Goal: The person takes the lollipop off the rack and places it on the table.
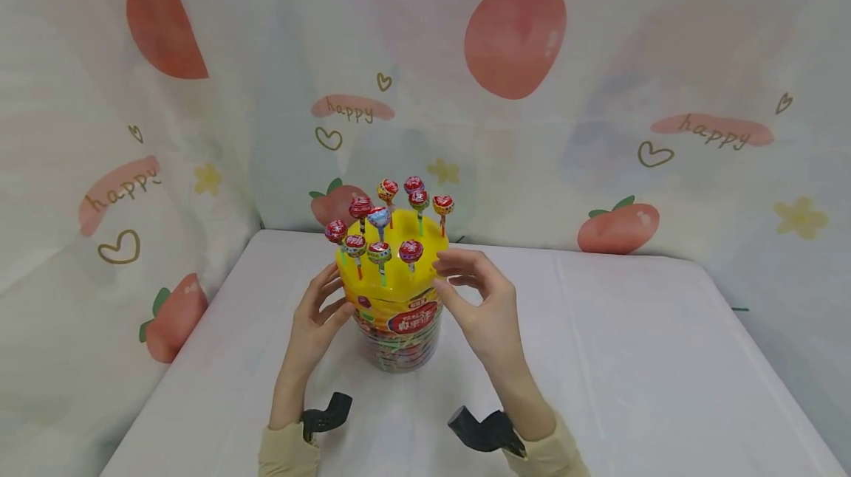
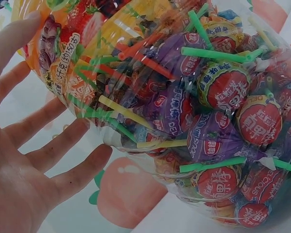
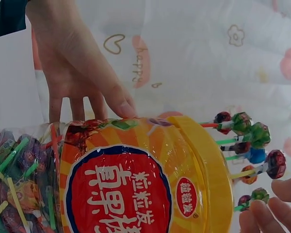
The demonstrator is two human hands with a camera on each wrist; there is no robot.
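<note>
A clear plastic jar [image 1: 399, 351] full of wrapped lollipops stands upright on the table. Several lollipops, among them a blue one [image 1: 380, 218], stick up from its yellow lid [image 1: 395, 285]. My left hand [image 1: 314, 325] rests against the jar's left side; in the left wrist view that hand [image 2: 24, 165] has its fingers spread along the plastic. At the lid's right edge is my right hand [image 1: 482, 300], fingers loosely bent, thumb apart from them. In the right wrist view its fingertips [image 3: 262, 213] are beside a green-wrapped lollipop [image 3: 260, 195], and nothing shows between them.
A white cloth covers the table [image 1: 598, 359]. Behind and to the left hangs a backdrop [image 1: 425, 137] printed with fruit, hearts and the word "happy". Black camera mounts [image 1: 482, 429] sit on both wrists, over beige sleeves [image 1: 289, 451].
</note>
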